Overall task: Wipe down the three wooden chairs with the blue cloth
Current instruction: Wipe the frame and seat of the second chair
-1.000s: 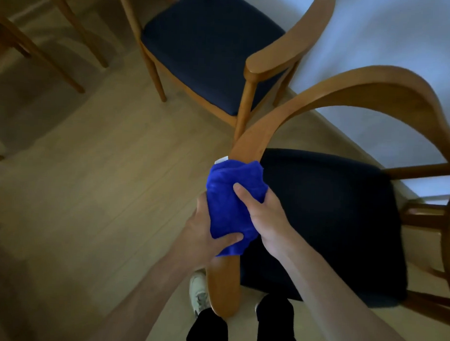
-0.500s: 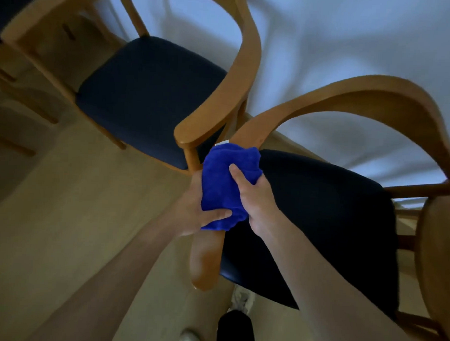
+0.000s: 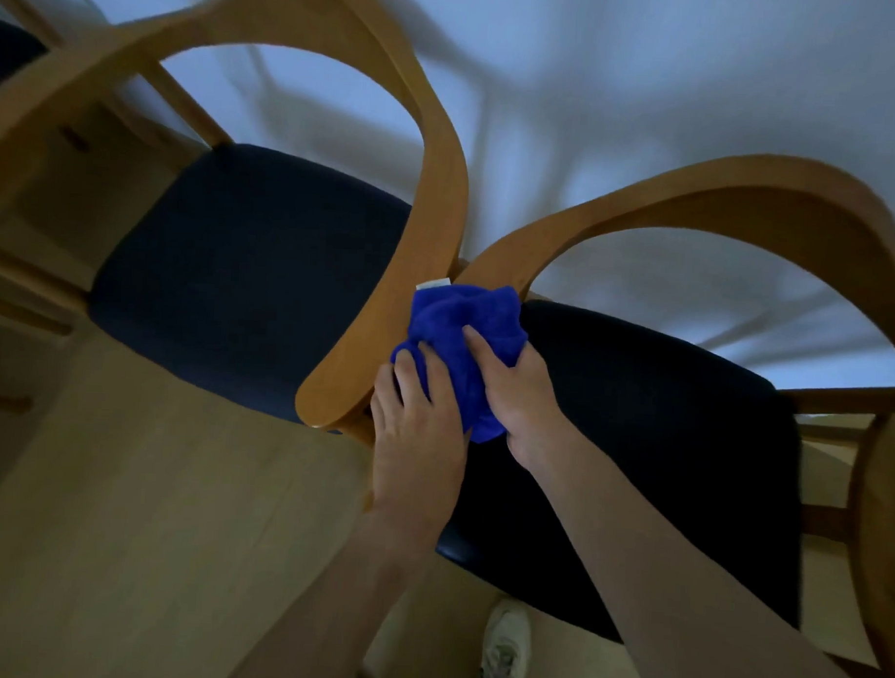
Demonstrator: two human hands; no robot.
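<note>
Nearest me, my left hand [image 3: 415,439] and right hand [image 3: 515,387] both curl their fingers round the bunched blue cloth [image 3: 460,339], which wraps the near chair's armrest [image 3: 493,272] just beside the far chair's armrest [image 3: 384,336]. I judge the cloth could snag where the two arms nearly touch, or slip off the curve if my grip loosens. Compared with a second ago, the cloth has climbed the armrest and the far chair sits closer in view.
</note>
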